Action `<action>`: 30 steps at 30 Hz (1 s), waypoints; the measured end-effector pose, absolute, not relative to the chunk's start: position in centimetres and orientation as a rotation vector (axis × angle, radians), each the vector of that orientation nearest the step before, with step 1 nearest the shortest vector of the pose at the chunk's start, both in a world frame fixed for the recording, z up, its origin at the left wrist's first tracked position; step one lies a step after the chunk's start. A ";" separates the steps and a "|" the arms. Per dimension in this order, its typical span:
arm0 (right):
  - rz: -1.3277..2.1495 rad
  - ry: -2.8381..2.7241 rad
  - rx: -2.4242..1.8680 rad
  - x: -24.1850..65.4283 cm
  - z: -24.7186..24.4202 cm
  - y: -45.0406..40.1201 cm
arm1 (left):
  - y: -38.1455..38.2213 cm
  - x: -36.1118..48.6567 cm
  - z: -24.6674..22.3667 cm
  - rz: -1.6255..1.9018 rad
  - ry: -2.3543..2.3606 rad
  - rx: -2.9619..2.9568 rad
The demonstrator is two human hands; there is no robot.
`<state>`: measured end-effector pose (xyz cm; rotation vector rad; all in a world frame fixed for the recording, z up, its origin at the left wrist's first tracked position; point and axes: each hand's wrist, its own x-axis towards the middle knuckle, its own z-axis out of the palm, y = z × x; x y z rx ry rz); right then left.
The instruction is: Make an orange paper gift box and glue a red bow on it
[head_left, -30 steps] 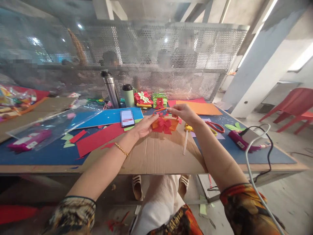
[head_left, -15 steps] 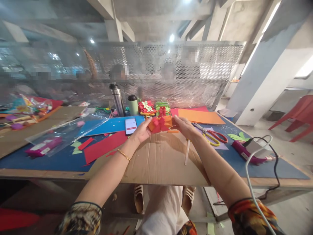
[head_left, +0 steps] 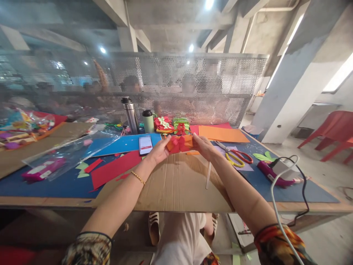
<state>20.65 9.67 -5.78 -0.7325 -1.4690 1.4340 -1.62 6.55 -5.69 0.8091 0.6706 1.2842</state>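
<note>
An orange and red paper craft [head_left: 179,144], with a red bow or flower shape on its front, is held up over the brown cardboard sheet [head_left: 176,184]. My left hand [head_left: 160,151] pinches its left end, and my right hand [head_left: 203,147] grips the right end. Both hands have their fingers closed, partly hidden by the paper. Just behind the craft stand a green paper box [head_left: 180,121] and a red paper box [head_left: 162,124] with pale green paper flowers. A thin white stick [head_left: 208,176] lies below my right hand.
Scissors with red handles [head_left: 242,155] and yellow-handled ones [head_left: 234,160] lie to the right, near a purple power strip [head_left: 275,175] with cables. A phone [head_left: 145,145], red paper [head_left: 116,169] and blue board [head_left: 116,144] are left. A steel flask [head_left: 130,116] and green cup [head_left: 148,121] stand behind.
The view has shifted slightly, so the table items sit a little further left and lower. Both hands keep hold of the paper craft, which has turned or tipped a little.
</note>
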 end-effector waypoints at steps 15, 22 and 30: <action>1.598 -1.399 -0.703 20.7 -5.9 9.9 | 6.7 -1.8 -5.8 1.298 0.675 0.856; 1.558 -1.481 -0.708 20.9 -5.8 9.7 | 6.7 -1.9 -5.4 1.315 0.680 0.854; 1.503 -1.473 -0.663 21.0 -5.5 9.3 | 6.1 -1.9 -4.4 1.246 0.674 0.819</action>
